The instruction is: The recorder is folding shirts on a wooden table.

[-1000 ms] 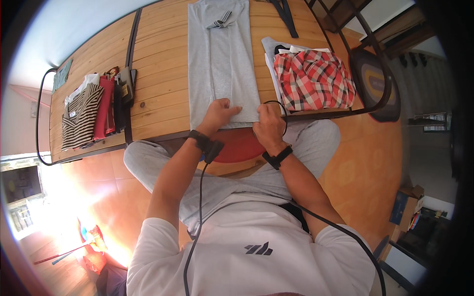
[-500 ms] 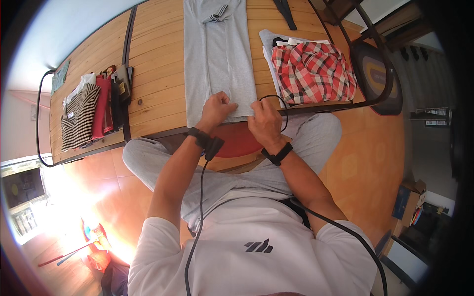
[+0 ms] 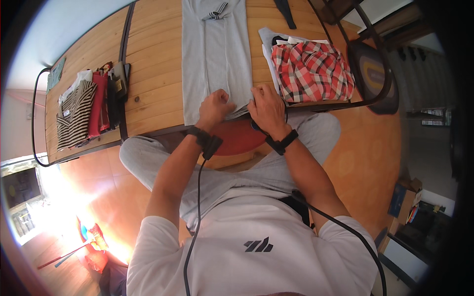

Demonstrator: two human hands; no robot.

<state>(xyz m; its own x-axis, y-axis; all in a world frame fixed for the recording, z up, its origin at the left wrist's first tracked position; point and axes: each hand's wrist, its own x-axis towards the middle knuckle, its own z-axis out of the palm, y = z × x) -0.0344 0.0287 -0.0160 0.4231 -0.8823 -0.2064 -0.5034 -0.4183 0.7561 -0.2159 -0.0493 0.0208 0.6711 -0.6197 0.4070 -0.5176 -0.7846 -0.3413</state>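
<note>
A light grey shirt (image 3: 215, 59), folded into a long strip with a striped sleeve cuff (image 3: 217, 11) near its far end, lies on the wooden table. Its near end reaches the table's front edge. My left hand (image 3: 214, 109) is closed at the near hem, fingers curled over the fabric. At the hem's right corner my right hand (image 3: 268, 107) is closed too; its fingertips meet the cloth, which slants up slightly there. What lies under both sets of fingers is partly hidden.
Right of the shirt sits a stack of folded clothes topped by a red checked shirt (image 3: 313, 71). A dark strap-like item (image 3: 285, 14) lies beyond it. On the left, a row of folded clothes includes a striped top (image 3: 75, 116). Black cables (image 3: 198, 207) run from my wrists.
My right hand has moved slightly up and to the right, and the shirt's near right corner has shifted up with it. The left hand has barely moved.
</note>
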